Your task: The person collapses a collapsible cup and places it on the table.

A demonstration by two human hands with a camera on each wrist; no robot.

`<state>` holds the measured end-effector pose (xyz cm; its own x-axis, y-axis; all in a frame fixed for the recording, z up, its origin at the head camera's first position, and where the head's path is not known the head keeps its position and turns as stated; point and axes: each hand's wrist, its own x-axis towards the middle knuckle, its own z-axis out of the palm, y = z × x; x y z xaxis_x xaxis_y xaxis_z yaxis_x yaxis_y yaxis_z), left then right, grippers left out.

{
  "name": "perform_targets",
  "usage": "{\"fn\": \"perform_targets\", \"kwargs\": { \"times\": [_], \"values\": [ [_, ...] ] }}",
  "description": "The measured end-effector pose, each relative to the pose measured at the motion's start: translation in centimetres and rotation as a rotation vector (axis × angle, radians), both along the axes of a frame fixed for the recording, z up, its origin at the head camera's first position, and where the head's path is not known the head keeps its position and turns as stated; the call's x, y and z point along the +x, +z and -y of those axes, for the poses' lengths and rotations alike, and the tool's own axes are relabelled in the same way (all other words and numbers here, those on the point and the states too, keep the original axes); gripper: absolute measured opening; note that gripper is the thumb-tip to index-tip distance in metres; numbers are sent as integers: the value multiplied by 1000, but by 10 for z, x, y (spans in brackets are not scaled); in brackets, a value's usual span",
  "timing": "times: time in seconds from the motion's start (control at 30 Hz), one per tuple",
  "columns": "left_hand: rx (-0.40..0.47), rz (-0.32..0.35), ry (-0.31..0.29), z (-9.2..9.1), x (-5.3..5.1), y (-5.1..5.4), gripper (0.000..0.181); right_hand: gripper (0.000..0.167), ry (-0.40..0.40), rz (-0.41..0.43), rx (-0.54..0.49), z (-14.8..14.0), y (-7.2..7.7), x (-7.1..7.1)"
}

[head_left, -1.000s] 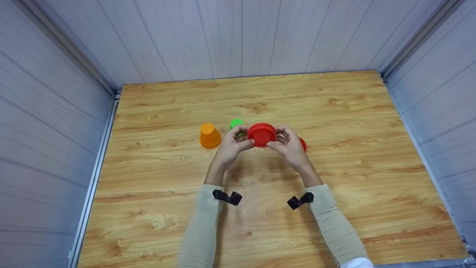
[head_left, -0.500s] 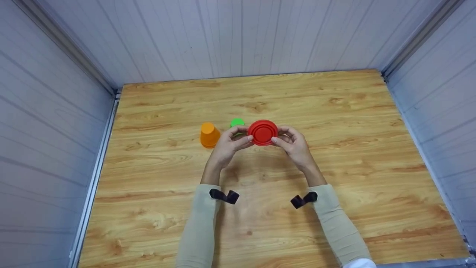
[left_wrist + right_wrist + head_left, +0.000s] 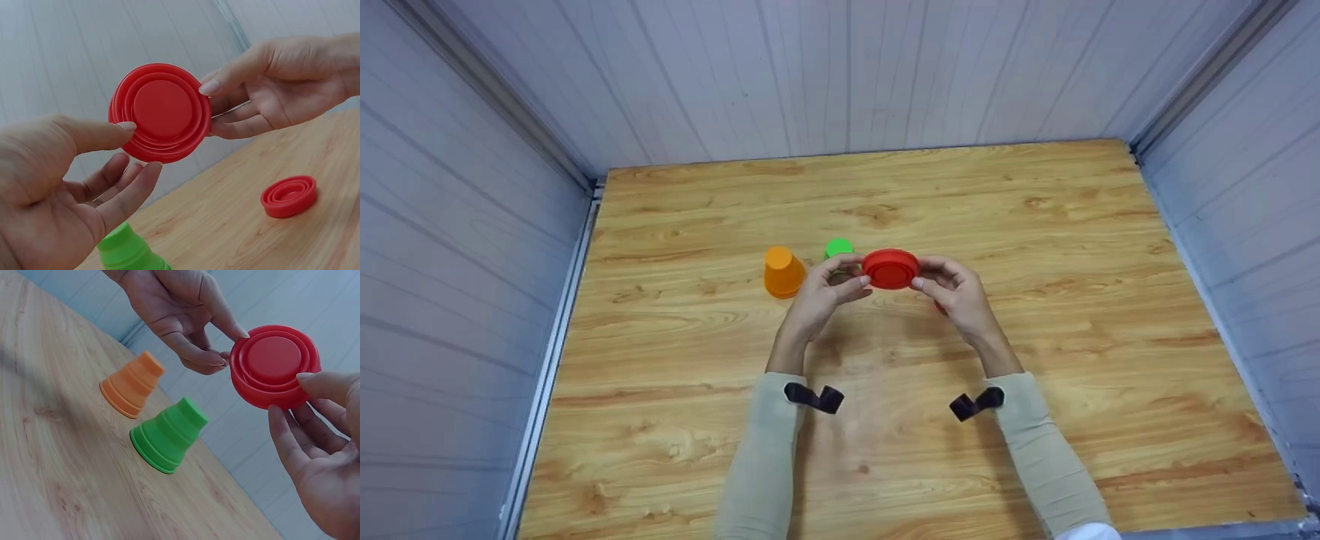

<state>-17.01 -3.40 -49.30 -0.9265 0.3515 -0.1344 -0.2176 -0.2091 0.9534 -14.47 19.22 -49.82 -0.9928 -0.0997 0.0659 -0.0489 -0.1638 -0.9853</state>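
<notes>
A red collapsible cup (image 3: 890,270), folded down to a flat ringed disc, is held up above the table between both hands. My left hand (image 3: 814,300) pinches its left edge between thumb and fingers. On the opposite edge, my right hand (image 3: 966,304) pinches it the same way. The left wrist view shows a second flattened red cup (image 3: 288,196) lying on the table; from the head it is mostly hidden behind the right hand. Beyond the left hand stand a green collapsible cup (image 3: 170,436) and an orange one (image 3: 133,385), both extended with the wide end down.
The wood-grain table (image 3: 660,420) has pale panel walls (image 3: 840,75) at its back and on both sides. The orange cup stands left of the green one. Black straps with small blocks (image 3: 976,403) sit on both sleeves near the wrists.
The held red cup first turns its face more toward the head camera, then tips back to a narrower oval. Both hands have shifted slightly outward, still gripping it. The standing cups stay put.
</notes>
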Motion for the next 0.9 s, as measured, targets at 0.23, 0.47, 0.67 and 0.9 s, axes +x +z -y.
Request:
{"fn": "perform_targets", "kwargs": {
  "times": [0.23, 0.47, 0.67, 0.9],
  "values": [
    [-34, 14, 12, -1, -1, -1, 33, 37, -16, 15, 77, -2, -3, 0],
    [-31, 52, 20, -4, 0, 1, 28, 39, -39, 3, 54, -1, -4, -1],
    [-10, 79, 53, -7, -1, 1, 28, 40, -19, -10, -10, -1, -6, 0],
    [-15, 63, 60, -9, -1, 0, 25, 40, -19, 32, -69, -2, -6, 0]
  ]
}}
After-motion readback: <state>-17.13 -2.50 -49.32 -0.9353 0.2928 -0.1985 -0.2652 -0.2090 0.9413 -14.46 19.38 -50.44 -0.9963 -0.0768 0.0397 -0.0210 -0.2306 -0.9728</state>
